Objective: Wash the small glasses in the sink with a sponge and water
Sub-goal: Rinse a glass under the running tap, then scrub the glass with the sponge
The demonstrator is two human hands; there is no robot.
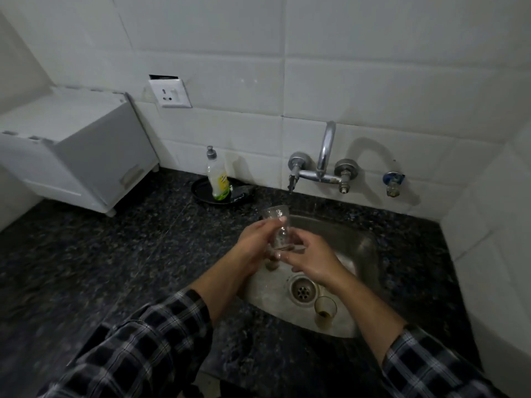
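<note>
Head view, left hand (254,244), right hand (311,261) gripping clear waisted glass (278,226), steel sink (360,244)

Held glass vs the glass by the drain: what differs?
The held glass is up over the sink, gripped by left hand and right hand; the glass by the drain stands untouched on its floor. The held glass tilts and looks clear; the glass by the drain is upright with brown dregs. Both are small and transparent.
</note>
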